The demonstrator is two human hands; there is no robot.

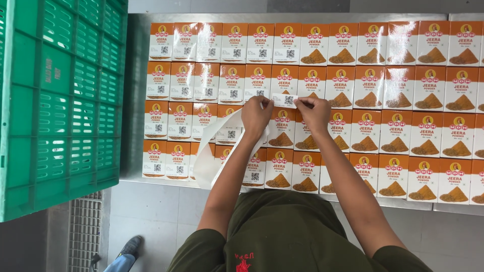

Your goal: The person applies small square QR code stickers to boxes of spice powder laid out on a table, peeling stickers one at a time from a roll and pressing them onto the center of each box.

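Rows of orange and white spice boxes (398, 95) lie flat on a metal table (413, 204). The boxes on the left each carry a small white square-code sticker; those on the right show a heap of brown powder. My left hand (256, 116) and my right hand (313, 112) pinch the two ends of a small white sticker (285, 99) over a box in the second row. A long white backing strip (212, 151) hangs from my left hand across the boxes to the table's front edge.
A tall green plastic crate (60, 100) stands at the left, beside the table. A metal floor grate (84, 229) lies below it. Another person's shoe and jeans leg (123, 254) show on the floor at the bottom left.
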